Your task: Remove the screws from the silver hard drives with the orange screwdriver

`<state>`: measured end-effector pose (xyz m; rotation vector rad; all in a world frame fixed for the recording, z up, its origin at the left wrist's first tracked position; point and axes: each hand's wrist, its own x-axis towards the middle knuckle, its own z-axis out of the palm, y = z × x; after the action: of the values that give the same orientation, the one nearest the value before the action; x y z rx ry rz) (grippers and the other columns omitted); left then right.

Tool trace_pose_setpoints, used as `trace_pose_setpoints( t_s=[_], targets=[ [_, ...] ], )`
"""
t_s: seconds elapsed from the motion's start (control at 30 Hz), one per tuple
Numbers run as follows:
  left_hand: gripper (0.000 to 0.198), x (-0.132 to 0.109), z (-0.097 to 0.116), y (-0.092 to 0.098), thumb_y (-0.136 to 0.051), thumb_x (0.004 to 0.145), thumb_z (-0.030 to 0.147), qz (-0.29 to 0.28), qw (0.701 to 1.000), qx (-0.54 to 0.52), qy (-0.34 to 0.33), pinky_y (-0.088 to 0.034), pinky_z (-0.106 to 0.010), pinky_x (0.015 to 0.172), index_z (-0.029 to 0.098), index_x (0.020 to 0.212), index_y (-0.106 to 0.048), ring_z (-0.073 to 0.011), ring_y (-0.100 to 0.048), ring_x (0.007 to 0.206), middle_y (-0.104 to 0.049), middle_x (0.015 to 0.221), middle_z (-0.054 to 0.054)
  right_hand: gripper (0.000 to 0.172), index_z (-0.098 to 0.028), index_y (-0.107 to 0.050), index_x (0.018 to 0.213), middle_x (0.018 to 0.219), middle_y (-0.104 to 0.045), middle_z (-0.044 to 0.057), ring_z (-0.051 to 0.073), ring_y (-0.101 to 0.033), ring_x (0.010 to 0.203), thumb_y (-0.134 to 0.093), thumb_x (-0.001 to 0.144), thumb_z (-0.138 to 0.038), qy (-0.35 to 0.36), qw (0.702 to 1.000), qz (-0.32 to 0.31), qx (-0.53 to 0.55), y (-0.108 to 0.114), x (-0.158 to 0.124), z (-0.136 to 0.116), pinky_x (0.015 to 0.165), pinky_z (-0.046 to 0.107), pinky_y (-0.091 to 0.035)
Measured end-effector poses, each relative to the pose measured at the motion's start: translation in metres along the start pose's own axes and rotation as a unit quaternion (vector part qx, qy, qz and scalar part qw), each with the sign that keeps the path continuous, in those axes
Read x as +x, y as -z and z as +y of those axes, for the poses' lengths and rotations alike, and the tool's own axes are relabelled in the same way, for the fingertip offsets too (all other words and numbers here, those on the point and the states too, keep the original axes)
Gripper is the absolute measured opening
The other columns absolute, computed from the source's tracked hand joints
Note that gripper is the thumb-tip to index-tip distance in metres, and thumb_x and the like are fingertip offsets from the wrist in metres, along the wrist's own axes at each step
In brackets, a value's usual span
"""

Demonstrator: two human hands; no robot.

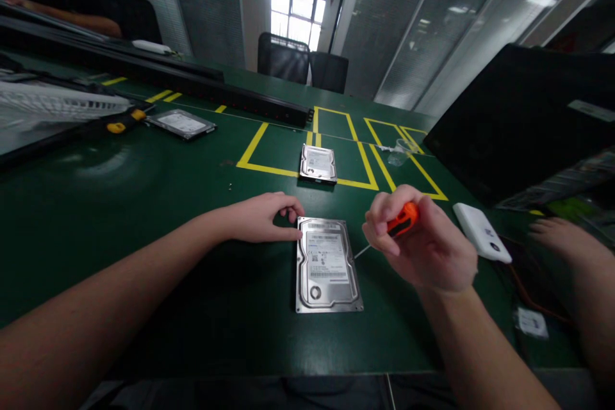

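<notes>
A silver hard drive (324, 266) with a white label lies flat on the green table before me. My left hand (264, 218) rests at its upper left edge, thumb and index finger apart and touching the side, the other fingers loosely curled. To the right, my right hand (420, 240) is closed around the orange and black handle of a screwdriver (403, 219). The thin shaft slants down to the drive's right edge; whether the tip touches it I cannot tell. Directly beyond lies a second hard drive (318, 163).
Another drive (182, 123) and a yellow-black tool (125, 120) lie left, near a long black bar (259, 102). A white power bank (481, 232), a large black panel (523, 122) and another person's hand (552, 237) are right. A clear plastic cup (400, 152) lies beyond.
</notes>
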<state>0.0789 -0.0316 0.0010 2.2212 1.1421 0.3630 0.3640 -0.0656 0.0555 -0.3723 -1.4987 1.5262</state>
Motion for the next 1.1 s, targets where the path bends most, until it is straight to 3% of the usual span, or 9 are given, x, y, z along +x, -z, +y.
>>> trace_pose_setpoints(
  t_s=[0.13,0.23,0.33,0.43,0.53,0.67,0.8,0.93,1.1],
  targets=[
    [0.047,0.0002,-0.0002,-0.0004,-0.070,0.088,0.057,-0.002,1.000,-0.002,0.000,-0.047,-0.031,0.088,0.023,0.121,-0.067,-0.0219,-0.061,0.102,-0.068,0.111,-0.006,0.016,-0.024,-0.060,0.097,0.090,-0.066,0.003,0.012,-0.053,0.055,-0.067,0.097,-0.038,0.011,1.000,0.002,-0.010,-0.0004,-0.0001,0.0006,0.051,0.028,-0.038],
    [0.047,-0.0001,0.0010,-0.0002,-0.071,0.088,0.057,-0.004,1.000,-0.003,0.009,-0.047,-0.031,0.088,0.023,0.121,-0.067,-0.0219,-0.061,0.102,-0.067,0.112,-0.006,0.019,-0.026,-0.058,0.100,0.087,-0.067,0.001,0.009,-0.043,0.049,-0.070,0.096,-0.041,0.006,1.000,0.013,-0.008,-0.0013,0.0001,0.0007,0.047,0.025,-0.030],
    [0.046,-0.0004,0.0024,0.0003,-0.071,0.088,0.056,-0.008,1.000,-0.006,0.014,-0.047,-0.031,0.088,0.023,0.121,-0.067,-0.0218,-0.060,0.103,-0.067,0.112,-0.006,0.032,-0.023,-0.066,0.099,0.080,-0.064,0.002,0.010,-0.040,0.049,-0.055,0.102,-0.053,-0.003,0.999,0.031,-0.010,-0.0011,0.0009,0.0001,0.049,0.027,-0.030],
    [0.045,-0.0002,0.0027,0.0006,-0.071,0.089,0.055,-0.007,1.000,-0.004,0.012,-0.047,-0.031,0.089,0.023,0.121,-0.067,-0.0216,-0.060,0.103,-0.067,0.112,-0.005,0.037,-0.020,-0.070,0.094,0.082,-0.065,0.005,0.012,-0.050,0.054,-0.047,0.106,-0.046,0.005,0.999,0.031,-0.020,-0.0007,0.0017,-0.0003,0.054,0.030,-0.039],
    [0.046,-0.0001,0.0023,0.0006,-0.071,0.089,0.055,-0.007,1.000,-0.004,0.010,-0.047,-0.031,0.089,0.023,0.121,-0.067,-0.0216,-0.060,0.103,-0.067,0.111,-0.005,0.019,-0.022,-0.064,0.096,0.091,-0.069,0.004,0.014,-0.060,0.062,-0.063,0.100,-0.041,0.017,0.999,0.034,-0.035,-0.0019,0.0020,0.0003,0.058,0.031,-0.045],
    [0.047,-0.0007,0.0025,0.0013,-0.070,0.088,0.057,-0.008,1.000,-0.005,0.010,-0.046,-0.031,0.088,0.023,0.122,-0.067,-0.0221,-0.061,0.103,-0.067,0.112,-0.006,0.026,-0.026,-0.058,0.098,0.086,-0.070,0.000,0.009,-0.046,0.049,-0.073,0.094,-0.047,0.005,0.998,0.059,-0.024,-0.0035,0.0031,0.0014,0.048,0.025,-0.035],
    [0.046,-0.0005,0.0040,0.0024,-0.070,0.088,0.056,-0.009,1.000,-0.005,0.012,-0.047,-0.031,0.088,0.023,0.121,-0.067,-0.0221,-0.060,0.103,-0.068,0.111,-0.005,0.038,-0.021,-0.067,0.099,0.083,-0.069,0.004,0.011,-0.047,0.052,-0.048,0.106,-0.053,0.000,0.998,0.068,-0.008,-0.0016,0.0045,0.0019,0.053,0.029,-0.037],
    [0.046,0.0000,0.0048,0.0023,-0.071,0.088,0.055,-0.010,1.000,-0.003,0.015,-0.047,-0.031,0.088,0.023,0.121,-0.067,-0.0215,-0.060,0.102,-0.067,0.111,-0.005,0.020,-0.023,-0.064,0.096,0.092,-0.071,0.003,0.013,-0.059,0.062,-0.063,0.101,-0.042,0.014,0.997,0.069,-0.022,0.0004,0.0042,0.0030,0.058,0.030,-0.043],
    [0.047,-0.0006,0.0047,0.0017,-0.071,0.089,0.056,-0.012,1.000,-0.002,0.017,-0.047,-0.031,0.089,0.023,0.121,-0.067,-0.0216,-0.060,0.103,-0.067,0.112,-0.005,0.021,-0.025,-0.062,0.100,0.084,-0.069,0.000,0.009,-0.043,0.050,-0.067,0.098,-0.045,0.001,0.998,0.065,0.001,-0.0005,0.0036,0.0035,0.051,0.026,-0.031]
  ],
)
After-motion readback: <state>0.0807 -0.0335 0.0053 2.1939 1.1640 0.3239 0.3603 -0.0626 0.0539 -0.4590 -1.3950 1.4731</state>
